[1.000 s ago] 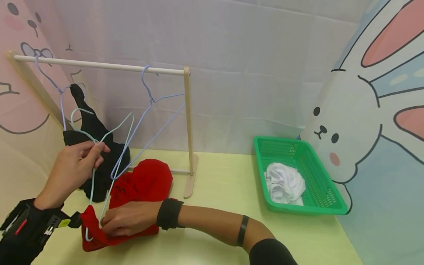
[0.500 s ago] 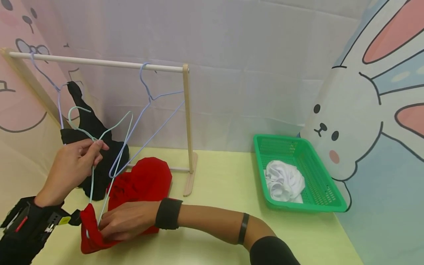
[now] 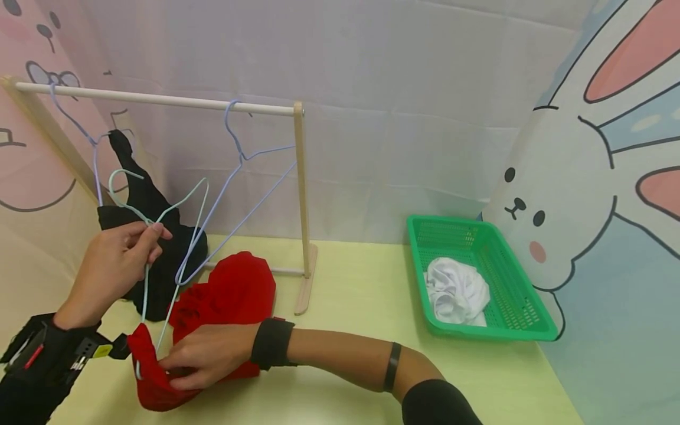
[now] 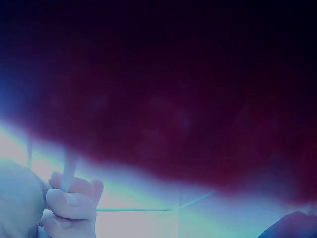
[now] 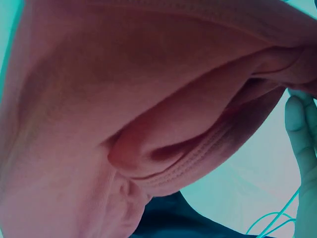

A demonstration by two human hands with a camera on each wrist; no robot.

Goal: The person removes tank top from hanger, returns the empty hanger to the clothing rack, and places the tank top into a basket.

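My left hand (image 3: 119, 257) pinches a mint-green clothes hanger (image 3: 183, 202) just below its hook, holding it tilted over the table. A red garment (image 3: 234, 289) lies bunched below, with one end drawn over the hanger's lower end. My right hand (image 3: 207, 354) grips the fabric beside that end, its fingertips partly hidden in the cloth. In the right wrist view, the garment (image 5: 74, 129) shows a stitched edge, with fingers (image 5: 299, 134) at its right side. Dark, blurred cloth (image 4: 173, 114) covers most of the left wrist view, above the pinching fingers (image 4: 72, 201).
A wooden rack (image 3: 159, 99) stands behind the hands. On it hang a black garment (image 3: 175, 260) on a lilac hanger and a bare lilac hanger (image 3: 215, 206). At the right, a green basket (image 3: 517, 283) holds a white cloth (image 3: 457, 292).
My right hand has shifted its hold slightly, and its thumb now shows apart from the fingers. The red fabric at the hanger's end has sagged lower. My left hand has hardly moved.
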